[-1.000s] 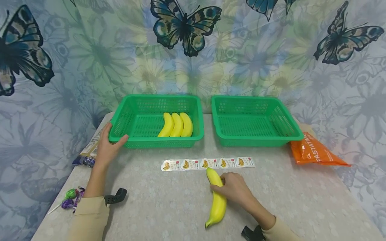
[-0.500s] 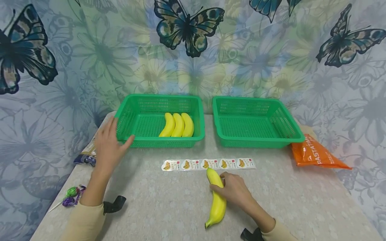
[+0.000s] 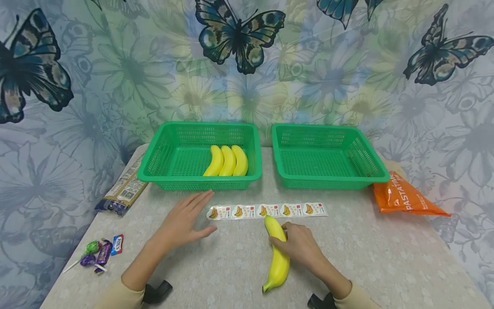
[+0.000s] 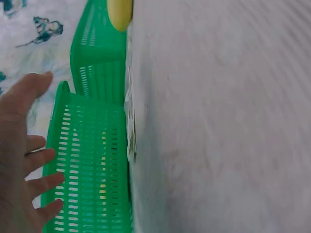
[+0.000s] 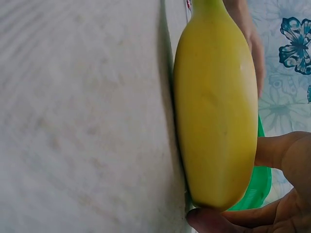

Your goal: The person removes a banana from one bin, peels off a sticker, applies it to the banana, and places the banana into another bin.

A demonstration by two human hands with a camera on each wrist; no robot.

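Note:
My right hand (image 3: 301,243) grips a yellow banana (image 3: 278,262) near its upper end, thumb on one side and fingers on the other; the banana lies on the table. In the right wrist view the banana (image 5: 216,107) fills the middle. My left hand (image 3: 181,224) hovers with fingers spread over the table, left of a strip of banana stickers (image 3: 266,210), holding nothing. Behind it stands the left green basket (image 3: 181,182), with three bananas (image 3: 227,161) side by side at its right. The left wrist view shows the left hand (image 4: 24,160) with fingers apart.
A second green basket (image 3: 332,182) stands at the back right, with an orange pasta bag (image 3: 407,195) beside it. At the left lie a gold and blue packet (image 3: 123,186), lollipops and wrapped sweets (image 3: 102,253). A butterfly-print cloth (image 3: 247,94) hangs behind.
My left hand has left the left basket's front-left corner and moved right and nearer, beside the sticker strip. The right hand and its banana have stayed in place.

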